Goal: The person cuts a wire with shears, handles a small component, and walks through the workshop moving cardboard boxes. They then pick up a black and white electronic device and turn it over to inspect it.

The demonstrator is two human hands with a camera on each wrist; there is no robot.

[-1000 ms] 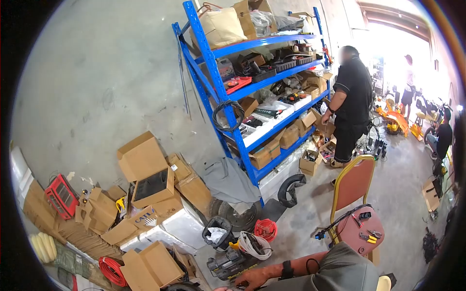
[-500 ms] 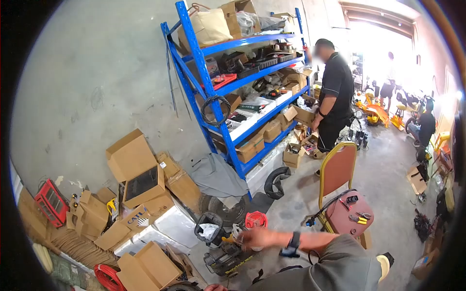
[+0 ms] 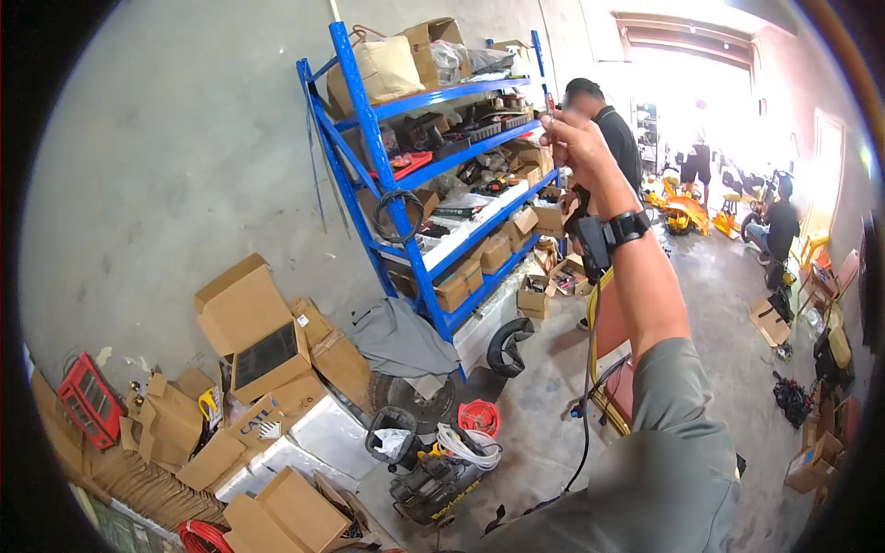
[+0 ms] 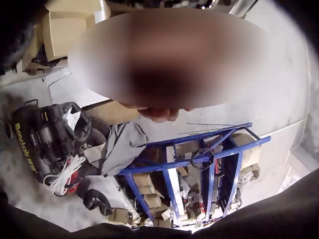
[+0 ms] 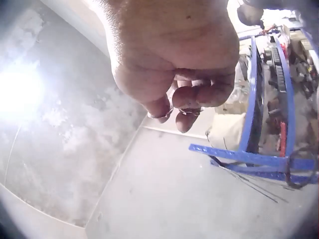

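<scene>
My right hand (image 3: 579,152) is raised at the end of an outstretched arm, overlapping the far end of the shelf rack in the head view. Its fingers are curled, and thumb and fingertips (image 5: 185,119) pinch a thin pale strand (image 5: 169,113) in the right wrist view. Most of my left hand (image 4: 158,114) lies behind a blur in the left wrist view; a few fingertips show under it, and I cannot tell what they hold. A black air compressor (image 3: 438,487) stands low in front, with a coiled white hose (image 3: 470,449) on top.
A blue shelf rack (image 3: 373,129) full of boxes and parts lines the wall. Cardboard boxes (image 3: 241,304) sit at left, beside a dark bin (image 3: 392,442) and a red reel (image 3: 478,419). A chair (image 3: 610,318) stands under my arm; a person (image 3: 619,138) stands past my hand.
My right hand has risen from low by the compressor, across and up to shoulder height before the rack. The head view has shifted slightly, and the standing person now shows behind my hand.
</scene>
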